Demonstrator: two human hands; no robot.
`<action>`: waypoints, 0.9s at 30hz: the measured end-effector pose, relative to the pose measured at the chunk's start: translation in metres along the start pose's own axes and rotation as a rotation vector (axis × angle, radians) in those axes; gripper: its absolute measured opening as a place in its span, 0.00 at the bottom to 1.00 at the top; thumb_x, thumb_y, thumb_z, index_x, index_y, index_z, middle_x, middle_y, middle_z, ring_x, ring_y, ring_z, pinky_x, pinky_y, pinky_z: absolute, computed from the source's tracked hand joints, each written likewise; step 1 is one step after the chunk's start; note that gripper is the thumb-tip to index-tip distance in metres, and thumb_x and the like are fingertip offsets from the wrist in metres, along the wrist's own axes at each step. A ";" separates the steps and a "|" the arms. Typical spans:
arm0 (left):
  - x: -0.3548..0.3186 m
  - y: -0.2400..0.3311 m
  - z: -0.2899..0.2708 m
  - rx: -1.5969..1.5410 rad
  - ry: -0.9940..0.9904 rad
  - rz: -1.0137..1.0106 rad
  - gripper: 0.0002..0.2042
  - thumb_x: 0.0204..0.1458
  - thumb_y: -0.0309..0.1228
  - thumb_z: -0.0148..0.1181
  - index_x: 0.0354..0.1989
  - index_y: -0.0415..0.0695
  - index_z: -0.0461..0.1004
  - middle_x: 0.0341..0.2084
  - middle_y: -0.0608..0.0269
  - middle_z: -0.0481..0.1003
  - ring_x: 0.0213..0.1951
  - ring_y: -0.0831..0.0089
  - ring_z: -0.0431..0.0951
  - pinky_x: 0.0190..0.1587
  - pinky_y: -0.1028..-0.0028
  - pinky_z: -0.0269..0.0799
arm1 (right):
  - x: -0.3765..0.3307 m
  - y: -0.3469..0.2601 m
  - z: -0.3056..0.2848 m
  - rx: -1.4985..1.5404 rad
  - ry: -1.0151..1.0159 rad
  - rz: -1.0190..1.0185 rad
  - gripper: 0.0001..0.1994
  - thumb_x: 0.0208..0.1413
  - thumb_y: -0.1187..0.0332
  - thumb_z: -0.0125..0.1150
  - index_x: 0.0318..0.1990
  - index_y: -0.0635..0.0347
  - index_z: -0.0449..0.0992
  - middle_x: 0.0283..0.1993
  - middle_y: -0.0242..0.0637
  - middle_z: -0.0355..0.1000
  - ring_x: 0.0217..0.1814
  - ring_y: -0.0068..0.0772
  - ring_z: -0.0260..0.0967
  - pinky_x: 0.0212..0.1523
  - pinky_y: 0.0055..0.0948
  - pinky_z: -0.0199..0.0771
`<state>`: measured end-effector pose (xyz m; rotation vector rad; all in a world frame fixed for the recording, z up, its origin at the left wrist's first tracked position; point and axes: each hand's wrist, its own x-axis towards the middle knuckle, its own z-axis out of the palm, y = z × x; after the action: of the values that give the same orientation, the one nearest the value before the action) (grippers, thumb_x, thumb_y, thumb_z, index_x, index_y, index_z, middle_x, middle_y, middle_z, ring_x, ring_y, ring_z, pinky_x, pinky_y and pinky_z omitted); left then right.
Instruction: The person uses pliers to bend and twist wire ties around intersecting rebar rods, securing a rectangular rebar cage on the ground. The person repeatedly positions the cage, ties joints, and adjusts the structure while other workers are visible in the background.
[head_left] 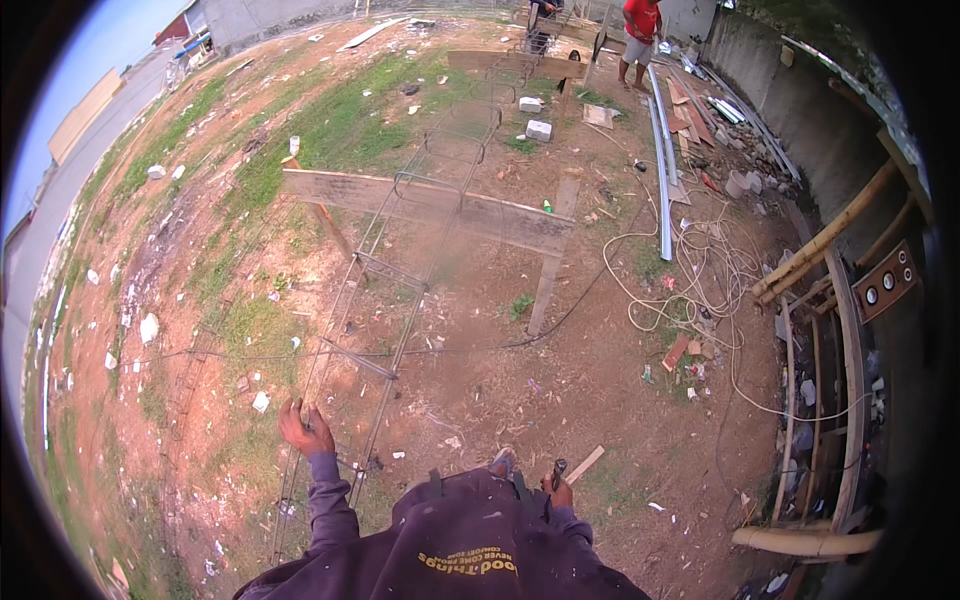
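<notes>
A long cage of thin steel rebar (372,367) runs away from me, its rods joined by bent stirrups. My left hand (308,430) is at its near left side, the fingers curled at a long rod. Held low in front of my body, my right hand (558,492) is closed around a short dark hand tool (559,468); its exact kind is too small to make out. Farther out, the cage rests on a wooden plank (430,208) set crosswise on posts.
Light rope (700,262) lies coiled on the right, beside long metal channels (661,170). A bamboo frame (822,240) stands at the right edge. White blocks (538,131) sit beyond the plank. A person in a red shirt (642,18) and another person (541,22) stand at the far end.
</notes>
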<state>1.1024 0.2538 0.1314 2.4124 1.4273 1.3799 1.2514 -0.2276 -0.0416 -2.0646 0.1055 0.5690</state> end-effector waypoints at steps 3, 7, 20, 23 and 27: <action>0.003 0.108 0.032 -0.317 -0.087 0.104 0.10 0.50 0.27 0.60 0.40 0.39 0.75 0.38 0.53 0.76 0.43 0.58 0.74 0.49 0.64 0.67 | 0.033 0.022 -0.014 -0.126 0.141 -0.022 0.16 0.55 0.55 0.57 0.35 0.62 0.75 0.33 0.48 0.74 0.36 0.47 0.74 0.37 0.38 0.71; -0.011 0.232 0.108 -0.755 -0.739 -0.046 0.11 0.52 0.31 0.61 0.40 0.37 0.76 0.33 0.57 0.78 0.35 0.70 0.78 0.40 0.72 0.72 | 0.081 0.039 -0.035 -0.310 0.036 0.039 0.17 0.54 0.52 0.55 0.40 0.56 0.77 0.38 0.49 0.75 0.41 0.52 0.73 0.43 0.42 0.72; 0.046 0.427 0.462 -1.064 -0.913 -0.896 0.30 0.52 0.46 0.61 0.54 0.36 0.59 0.43 0.48 0.70 0.23 0.61 0.78 0.17 0.70 0.73 | 0.142 0.041 -0.049 -0.187 0.161 0.637 0.25 0.51 0.45 0.52 0.50 0.49 0.74 0.47 0.43 0.75 0.52 0.48 0.71 0.52 0.41 0.69; 0.041 0.439 0.499 -0.959 -0.893 -0.884 0.23 0.52 0.48 0.60 0.42 0.40 0.63 0.30 0.54 0.72 0.17 0.67 0.74 0.12 0.72 0.68 | 0.143 0.004 -0.059 -0.193 0.167 0.790 0.24 0.53 0.48 0.49 0.49 0.55 0.72 0.48 0.48 0.73 0.51 0.53 0.70 0.52 0.44 0.69; 0.031 0.438 0.514 -0.905 -0.796 -0.759 0.20 0.55 0.46 0.57 0.41 0.40 0.64 0.28 0.59 0.72 0.15 0.74 0.70 0.11 0.76 0.63 | 0.172 -0.017 -0.071 -0.346 -0.035 0.639 0.24 0.55 0.48 0.47 0.48 0.60 0.70 0.48 0.53 0.72 0.52 0.57 0.69 0.52 0.48 0.68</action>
<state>1.7686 0.2214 0.0212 1.3260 0.9738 0.5438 1.4339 -0.2517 -0.0726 -2.3463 0.7070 1.0691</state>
